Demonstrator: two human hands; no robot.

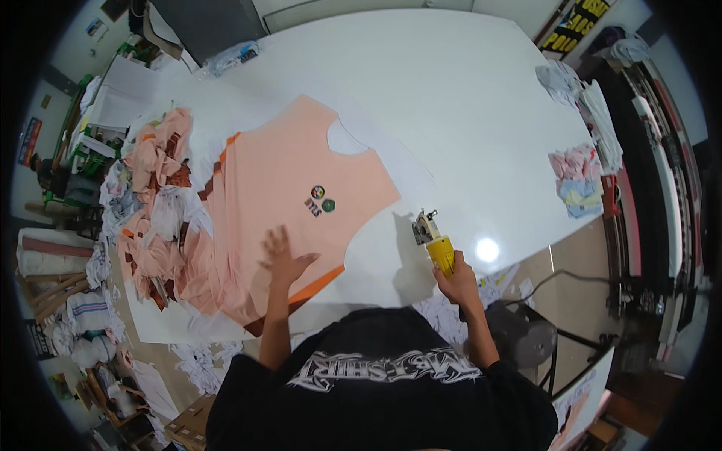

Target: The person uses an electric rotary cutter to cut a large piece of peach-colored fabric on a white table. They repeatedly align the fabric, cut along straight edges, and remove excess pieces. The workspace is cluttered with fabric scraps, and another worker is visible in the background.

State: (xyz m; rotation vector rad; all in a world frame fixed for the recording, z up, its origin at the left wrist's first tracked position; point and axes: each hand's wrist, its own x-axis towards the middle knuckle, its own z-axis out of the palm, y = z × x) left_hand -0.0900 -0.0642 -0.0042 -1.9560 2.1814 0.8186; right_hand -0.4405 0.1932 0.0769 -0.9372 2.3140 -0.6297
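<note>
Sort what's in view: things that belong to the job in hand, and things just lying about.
Likely in the job:
- peach garment panel, the left hand spread over it
- yellow handheld tool, in the right hand
- white table

Apparently lying about:
- crumpled peach fabric heap
- clear plastic bundle
- pink and blue cloths

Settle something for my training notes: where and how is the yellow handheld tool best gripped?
Probably around the tool's yellow body, coming from the near side, as the right hand does. That body is long and slanted back toward the near edge of the view, while the exposed metal head sits at the far end, so this should keep the hand behind it.
</note>
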